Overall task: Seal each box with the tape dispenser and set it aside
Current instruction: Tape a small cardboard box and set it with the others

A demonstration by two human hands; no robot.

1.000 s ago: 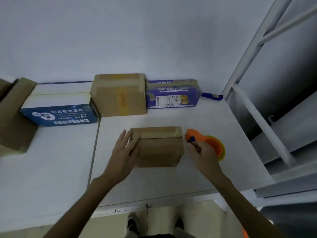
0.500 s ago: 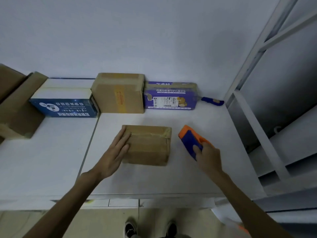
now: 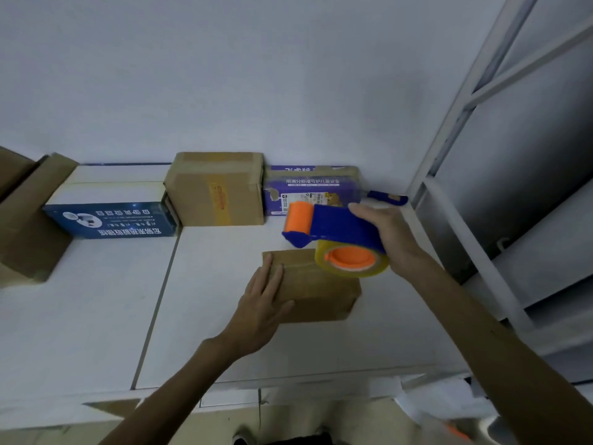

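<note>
Dispenser [image 3: 333,229] roller pointing left, lengthwise left-right

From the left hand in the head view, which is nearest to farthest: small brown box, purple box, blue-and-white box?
1. Small brown box: under the left hand.
2. Purple box: behind, against the wall.
3. Blue-and-white box: far back left.

The left hand [image 3: 261,311] lies flat on a small box [image 3: 316,292] on the white tabletop [image 3: 80,332], while the right hand [image 3: 390,239] holds a blue-and-orange tape dispenser [image 3: 333,234] over the box's far right corner.
</note>
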